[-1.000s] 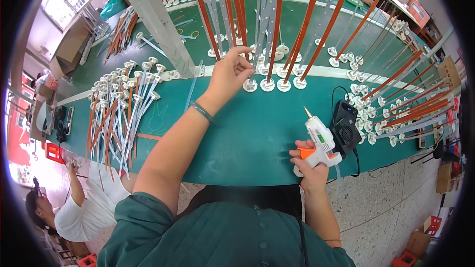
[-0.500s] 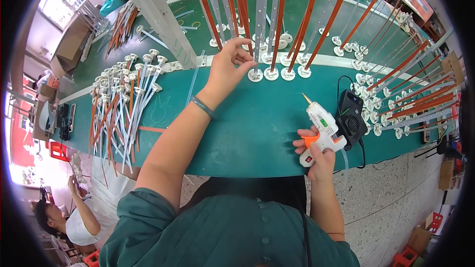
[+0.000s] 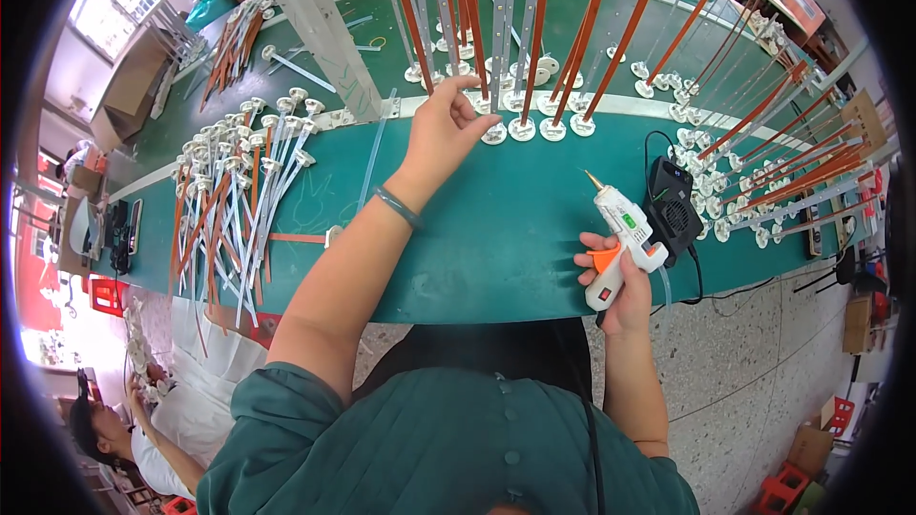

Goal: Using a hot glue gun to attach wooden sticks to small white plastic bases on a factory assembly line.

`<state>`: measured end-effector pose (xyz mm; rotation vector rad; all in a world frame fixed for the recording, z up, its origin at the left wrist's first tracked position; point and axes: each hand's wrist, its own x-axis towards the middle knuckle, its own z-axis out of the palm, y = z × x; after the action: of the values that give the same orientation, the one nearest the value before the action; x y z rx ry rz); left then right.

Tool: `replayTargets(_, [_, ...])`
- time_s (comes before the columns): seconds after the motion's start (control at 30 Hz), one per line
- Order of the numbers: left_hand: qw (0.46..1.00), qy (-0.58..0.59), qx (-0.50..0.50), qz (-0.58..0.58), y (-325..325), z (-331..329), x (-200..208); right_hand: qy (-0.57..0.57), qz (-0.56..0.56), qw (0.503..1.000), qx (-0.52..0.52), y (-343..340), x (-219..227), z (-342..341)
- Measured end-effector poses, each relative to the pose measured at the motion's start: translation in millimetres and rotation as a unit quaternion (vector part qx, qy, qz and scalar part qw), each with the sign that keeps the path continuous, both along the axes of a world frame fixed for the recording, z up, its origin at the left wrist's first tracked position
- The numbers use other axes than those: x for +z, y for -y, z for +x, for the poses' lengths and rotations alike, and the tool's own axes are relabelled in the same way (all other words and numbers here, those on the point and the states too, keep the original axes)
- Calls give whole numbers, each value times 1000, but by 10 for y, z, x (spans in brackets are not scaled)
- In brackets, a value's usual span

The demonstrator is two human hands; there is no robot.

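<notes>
Our left hand [image 3: 441, 133] pinches what looks like an upright orange rod [image 3: 474, 24] above its white disc base [image 3: 493, 133] at the worktop's [image 3: 458, 229] far edge; right hand [image 3: 615, 281] wraps the glue gun [image 3: 620, 234], nozzle pointing up-left toward it, well apart.

Green table [image 3: 496, 229] centre free; upright rods [image 3: 534, 38] block rear, rod pile [image 3: 229, 200] left.

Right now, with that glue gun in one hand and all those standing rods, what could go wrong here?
The left hand reaches among upright orange rods on small round white bases; a nudge might topple several. The right hand holds the glue gun with its tip pointing up, off the green table, so it could drip or touch skin. Its cord trails near the edge and could snag.
</notes>
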<state>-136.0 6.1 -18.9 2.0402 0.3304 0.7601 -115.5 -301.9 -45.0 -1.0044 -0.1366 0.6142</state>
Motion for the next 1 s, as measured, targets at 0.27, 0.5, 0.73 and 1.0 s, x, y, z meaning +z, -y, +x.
replayTargets(0.27, [999,10,20,29,-74,160,-145,-60,-113,992,-8,165,97,-21])
replayTargets(0.5, [998,-15,18,52,-41,-265,218,-79,-199,976,-46,240,131,-50])
replayTargets(0.73, [990,37,64,120,-43,-763,620,-46,-155,987,6,307,171,-93])
replayTargets(1.0, [974,27,86,205,8,-1118,853,316,-491,810,-55,682,313,-123])
